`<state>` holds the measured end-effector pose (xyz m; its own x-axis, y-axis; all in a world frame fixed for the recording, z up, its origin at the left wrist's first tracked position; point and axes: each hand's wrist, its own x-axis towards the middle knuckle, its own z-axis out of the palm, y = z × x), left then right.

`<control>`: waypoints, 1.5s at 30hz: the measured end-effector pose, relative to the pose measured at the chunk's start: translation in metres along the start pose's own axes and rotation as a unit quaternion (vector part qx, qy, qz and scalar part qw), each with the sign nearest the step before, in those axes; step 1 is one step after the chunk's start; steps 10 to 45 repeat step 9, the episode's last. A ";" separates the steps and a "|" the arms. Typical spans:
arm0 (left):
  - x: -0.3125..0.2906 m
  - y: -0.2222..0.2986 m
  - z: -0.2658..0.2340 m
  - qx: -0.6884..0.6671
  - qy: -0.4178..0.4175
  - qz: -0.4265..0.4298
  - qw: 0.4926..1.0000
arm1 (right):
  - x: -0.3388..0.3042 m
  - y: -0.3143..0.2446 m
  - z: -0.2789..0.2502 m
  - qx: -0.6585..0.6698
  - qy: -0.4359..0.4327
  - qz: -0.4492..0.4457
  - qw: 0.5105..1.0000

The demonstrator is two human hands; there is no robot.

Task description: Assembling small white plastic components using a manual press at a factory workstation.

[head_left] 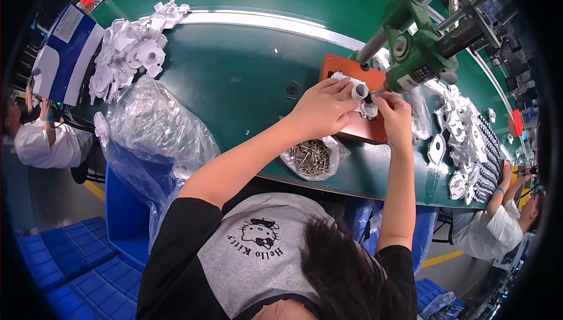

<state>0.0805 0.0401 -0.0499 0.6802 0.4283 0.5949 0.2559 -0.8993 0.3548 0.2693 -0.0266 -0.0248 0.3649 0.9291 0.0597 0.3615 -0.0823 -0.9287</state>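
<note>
A white plastic part [359, 92] with a short round tube lies on the orange base plate [337, 64] of a green bench press [404, 50]. My left hand [326, 107] is closed over the part's left side, its fingers pressing it down. At the part's right side my right hand [394, 112] is pinched close under the press's metal tip. Whatever its fingertips hold is too small to make out. Just below the left hand, an opened plastic bag of screws [311, 159] sits near the table's front edge.
White plastic parts [132, 50] are heaped at the left; another pile [460, 135] lies at the right beside rows of dark pieces. A clear plastic bag [158, 120] hangs into a blue bin [126, 202]. Other people [50, 141] work on both sides.
</note>
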 end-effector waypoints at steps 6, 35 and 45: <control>-0.001 -0.001 0.001 -0.002 0.010 -0.001 1.000 | 0.003 0.004 0.000 0.038 -0.008 0.047 0.998; -0.001 -0.002 0.000 -0.002 0.012 0.001 1.000 | 0.005 0.013 -0.001 0.032 -0.011 0.003 0.999; -0.001 -0.002 0.000 -0.002 0.012 0.001 1.000 | 0.005 0.013 -0.001 0.032 -0.011 0.003 0.999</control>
